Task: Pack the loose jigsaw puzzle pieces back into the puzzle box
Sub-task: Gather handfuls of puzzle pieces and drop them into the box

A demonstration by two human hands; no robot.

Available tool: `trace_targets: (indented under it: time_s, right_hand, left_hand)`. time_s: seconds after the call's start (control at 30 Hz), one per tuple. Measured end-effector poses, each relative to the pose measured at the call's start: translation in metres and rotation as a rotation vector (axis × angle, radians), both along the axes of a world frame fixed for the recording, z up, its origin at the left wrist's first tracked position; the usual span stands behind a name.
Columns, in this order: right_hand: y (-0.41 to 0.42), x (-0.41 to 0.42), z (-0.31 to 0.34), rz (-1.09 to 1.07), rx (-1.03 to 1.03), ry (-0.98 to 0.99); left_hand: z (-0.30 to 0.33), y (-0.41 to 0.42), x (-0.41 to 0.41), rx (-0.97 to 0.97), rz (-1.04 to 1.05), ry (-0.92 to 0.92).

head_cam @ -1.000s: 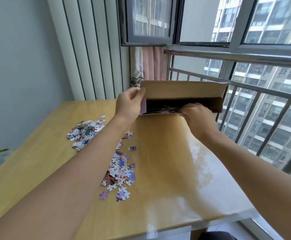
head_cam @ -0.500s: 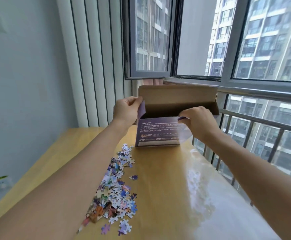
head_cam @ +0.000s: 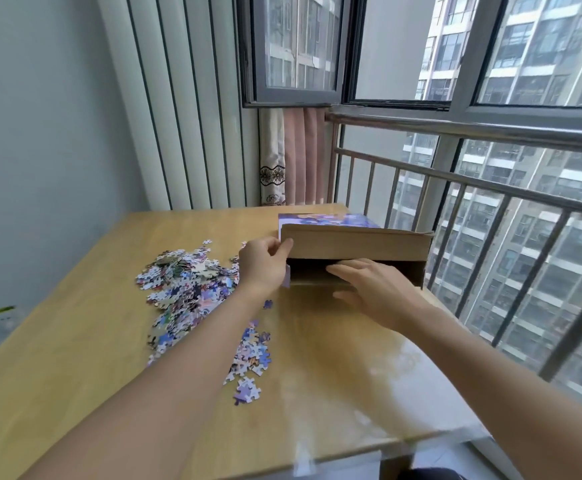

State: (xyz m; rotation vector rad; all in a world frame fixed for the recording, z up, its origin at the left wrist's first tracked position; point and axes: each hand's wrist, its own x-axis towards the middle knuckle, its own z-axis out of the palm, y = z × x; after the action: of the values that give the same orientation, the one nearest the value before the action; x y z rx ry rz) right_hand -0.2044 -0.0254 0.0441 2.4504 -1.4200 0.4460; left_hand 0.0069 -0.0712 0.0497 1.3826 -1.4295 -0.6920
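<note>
Toward the left edge of the desk (head_cam: pixel 74 341), a white and green item (head_cam: pixel 1 315) sits on the wall beyond that edge. The loose puzzle pieces (head_cam: pixel 192 292) lie in a broad heap left of centre, trailing toward the near edge in a thinner band that ends in a small cluster (head_cam: pixel 248 389); the left forearm crosses above part of this band. The left hand (head_cam: pixel 263 266) pinches the left end of the raised flap (head_cam: pixel 355 242) of the puzzle box (head_cam: pixel 331 221), thumb on the flap's edge. The box lies by the far right corner of the desk, its long axis running left to right along the far edge, its open mouth facing the near edge. The right hand (head_cam: pixel 376 292) rests at that mouth with fingers straight and spread, tips just inside the dark opening, holding nothing. The decisive relation: the heap lies to the left of the box mouth and nearer the left hand, which is occupied with the flap; the free right hand would have to cross over. Whether pieces are already inside cannot be told. A railing (head_cam: pixel 473 188) runs just beyond the right edge, close to the box's right end.
</note>
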Motion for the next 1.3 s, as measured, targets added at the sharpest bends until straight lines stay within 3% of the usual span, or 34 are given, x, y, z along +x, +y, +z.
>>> trace_targets:
  time_s: [0.2, 0.33, 0.4, 0.53, 0.7, 0.8, 0.93, 1.07, 1.17, 1.3]
  right_hand:
    - [0.015, 0.017, -0.017, 0.181, -0.283, -0.018]
    - [0.018, 0.034, -0.014, 0.210, -0.248, -0.054]
    - [0.019, 0.051, -0.015, 0.207, -0.141, -0.145]
    - [0.023, 0.106, -0.025, 0.166, 0.291, -0.432]
    - [0.009, 0.170, -0.048, -0.097, 0.632, -0.389]
    - [-0.016, 0.185, -0.058, -0.312, 0.748, -0.512]
    - [-0.034, 0.203, -0.052, -0.225, 0.809, -0.609]
    - [-0.051, 0.210, -0.033, -0.138, 0.763, -0.758]
    - [-0.072, 0.210, -0.023, -0.055, 0.718, -0.657]
    - [-0.098, 0.224, -0.029, -0.025, 0.906, -0.477]
  left_hand:
    - [-0.047, -0.005, 0.007, 0.121, -0.152, 0.029]
    - [-0.042, 0.005, 0.025, 0.113, -0.270, 0.020]
    - [-0.038, 0.007, 0.045, 0.089, -0.292, 0.010]
    - [-0.033, 0.012, 0.091, 0.000, -0.146, -0.093]
    - [-0.047, 0.018, 0.143, -0.033, 0.104, -0.407]
    - [-0.065, 0.017, 0.169, -0.003, 0.227, -0.536]
    - [-0.090, 0.015, 0.187, 0.149, 0.226, -0.368]
    - [-0.095, 0.016, 0.188, 0.152, 0.120, -0.211]
    - [-0.097, 0.013, 0.191, 0.122, 0.080, -0.139]
    - [-0.097, 0.010, 0.194, 0.106, 0.013, -0.038]
